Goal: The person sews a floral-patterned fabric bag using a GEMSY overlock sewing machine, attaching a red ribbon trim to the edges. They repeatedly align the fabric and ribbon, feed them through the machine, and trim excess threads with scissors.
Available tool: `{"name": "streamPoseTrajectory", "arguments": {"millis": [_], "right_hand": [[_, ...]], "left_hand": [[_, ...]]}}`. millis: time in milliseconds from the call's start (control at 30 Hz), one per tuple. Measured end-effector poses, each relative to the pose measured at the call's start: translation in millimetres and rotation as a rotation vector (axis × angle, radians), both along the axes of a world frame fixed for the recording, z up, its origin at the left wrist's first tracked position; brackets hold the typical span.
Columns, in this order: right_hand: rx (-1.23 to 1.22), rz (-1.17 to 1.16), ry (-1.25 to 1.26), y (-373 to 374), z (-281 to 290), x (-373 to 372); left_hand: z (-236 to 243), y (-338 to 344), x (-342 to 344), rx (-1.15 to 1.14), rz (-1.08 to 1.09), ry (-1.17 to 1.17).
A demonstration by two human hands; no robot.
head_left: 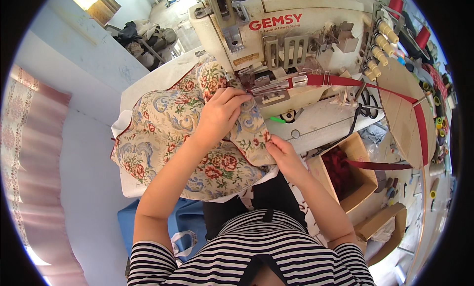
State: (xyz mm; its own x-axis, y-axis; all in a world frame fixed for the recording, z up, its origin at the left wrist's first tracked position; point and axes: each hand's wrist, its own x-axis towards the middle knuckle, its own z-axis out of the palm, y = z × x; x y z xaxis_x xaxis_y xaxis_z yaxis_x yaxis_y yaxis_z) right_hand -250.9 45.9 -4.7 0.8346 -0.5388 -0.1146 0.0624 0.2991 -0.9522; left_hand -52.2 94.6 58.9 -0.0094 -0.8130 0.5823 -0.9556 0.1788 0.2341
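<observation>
A floral tapestry fabric (163,118) with dark red edging spreads over the white sewing table (129,180). My left hand (220,113) lies on the fabric just in front of the needle area, its fingers bent together and gripping the cloth. My right hand (285,156) pinches the fabric's near right corner between thumb and fingers. Behind my hands stands an industrial sewing machine (316,34). A dark red binding tape (340,80) runs from the right into a metal folder (274,84) beside the needle. The fabric's edge under my left fingers is hidden.
The red tape loops around a cardboard disc (402,106) and down to a cardboard box (363,194) holding a dark red heap. Cream tension knobs (382,46) and red thread cones (395,4) are at upper right. A pink curtain (44,152) hangs at the left.
</observation>
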Motion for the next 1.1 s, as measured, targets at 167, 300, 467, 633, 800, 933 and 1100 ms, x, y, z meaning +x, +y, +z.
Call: {"name": "streamPoseTrajectory", "arguments": {"millis": [167, 300, 467, 633, 800, 933, 1100], "right_hand": [[-0.102, 0.058, -0.012, -16, 4, 8], [-0.408, 0.076, 0.289, -21, 14, 5], [-0.944, 0.094, 0.662, 6, 20, -7], [-0.872, 0.094, 0.584, 32, -15, -19], [0.346, -0.218, -0.285, 49, -19, -7], [0.525, 0.236, -0.201, 29, -40, -17], [0.538, 0.208, -0.179, 21, -17, -18]], "left_hand": [[-3, 8, 9, -0.069, -0.007, 0.091], [-11, 42, 12, -0.067, -0.033, 0.063], [-1, 67, 15, 0.126, 0.059, -0.019], [-37, 76, 16, 0.316, 0.168, -0.111], [-32, 78, 11, 0.513, 0.331, -0.015], [2, 87, -5, 0.858, 0.311, 0.281], [-7, 95, -29, 0.843, 0.067, 1.109]]}}
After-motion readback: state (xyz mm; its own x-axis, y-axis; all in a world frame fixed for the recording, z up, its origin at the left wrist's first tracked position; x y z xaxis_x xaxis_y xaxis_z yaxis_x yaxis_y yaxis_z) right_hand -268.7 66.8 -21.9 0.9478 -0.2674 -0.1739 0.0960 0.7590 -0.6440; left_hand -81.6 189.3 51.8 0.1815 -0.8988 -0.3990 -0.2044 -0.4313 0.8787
